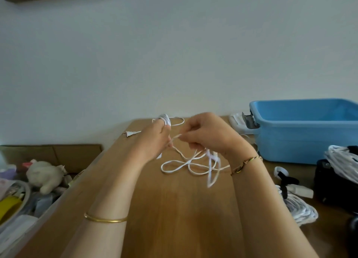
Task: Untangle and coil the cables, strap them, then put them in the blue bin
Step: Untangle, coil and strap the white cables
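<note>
A thin white cable (175, 165) lies in loose loops on the wooden table (174, 209). My left hand (155, 141) grips a small wound bundle of that cable, which pokes out above its fingers. My right hand (209, 133) pinches a strand running across to the left hand. The cable's plug (130, 133) lies on the table behind my left hand. The blue bin (302, 129) stands at the back right; its inside is mostly hidden from here.
A coiled white cable with a black strap (296, 201) lies at the right, beside a black object carrying another white bundle (341, 160). A white item (237, 122) sits left of the bin. Off the table's left edge are a plush toy (45, 175) and clutter.
</note>
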The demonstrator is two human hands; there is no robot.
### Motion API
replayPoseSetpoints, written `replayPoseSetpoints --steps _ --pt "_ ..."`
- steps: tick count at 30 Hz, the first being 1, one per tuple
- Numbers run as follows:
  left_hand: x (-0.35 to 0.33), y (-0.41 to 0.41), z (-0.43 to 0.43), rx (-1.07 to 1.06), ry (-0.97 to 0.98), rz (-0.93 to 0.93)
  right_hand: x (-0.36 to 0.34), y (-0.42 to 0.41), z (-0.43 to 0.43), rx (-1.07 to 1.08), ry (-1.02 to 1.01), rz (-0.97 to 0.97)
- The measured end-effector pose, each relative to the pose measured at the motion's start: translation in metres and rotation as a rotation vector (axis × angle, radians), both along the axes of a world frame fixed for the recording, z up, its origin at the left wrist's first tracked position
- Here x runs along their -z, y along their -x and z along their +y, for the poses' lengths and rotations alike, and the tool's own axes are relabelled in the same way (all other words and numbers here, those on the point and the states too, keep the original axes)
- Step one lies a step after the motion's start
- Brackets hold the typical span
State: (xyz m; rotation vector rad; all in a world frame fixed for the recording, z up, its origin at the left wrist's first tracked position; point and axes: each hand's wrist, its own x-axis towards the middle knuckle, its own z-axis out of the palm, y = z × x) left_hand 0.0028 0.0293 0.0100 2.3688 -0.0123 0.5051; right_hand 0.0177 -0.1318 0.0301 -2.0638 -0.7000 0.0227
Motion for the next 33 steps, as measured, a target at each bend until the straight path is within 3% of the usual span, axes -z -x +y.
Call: replayPoseSetpoints --steps 2,6,11,19,22,27,31,33 --pt "-0.003 0.004 -0.002 0.073 0.032 0.121 0.001 -0.005 0.0 0.098 -0.15 -0.105" --pt "-0.009 0.016 -0.01 0.308 0.316 0.312 0.009 -0.014 0.002 0.199 -0.25 -0.216" --pt "-0.014 0.02 -0.005 0.435 0.486 0.275 0.018 -0.018 0.004 0.188 -0.34 -0.192" --pt "-0.019 0.012 0.02 0.514 1.268 0.271 0.035 -0.023 0.0 0.237 -0.224 -0.083" --pt "-0.022 0.013 0.022 0.565 1.471 0.224 0.037 -0.023 0.002 0.226 -0.149 -0.061" --pt "-0.02 0.004 0.013 0.549 1.536 0.037 0.031 -0.013 0.01 0.031 0.065 -0.001" --pt "-0.015 -0.004 0.015 0.39 1.557 -0.155 0.023 -0.003 0.013 -0.152 0.233 0.136" --pt "-0.011 -0.008 0.015 0.274 1.468 -0.253 0.019 0.0 0.014 -0.2 0.283 0.158"
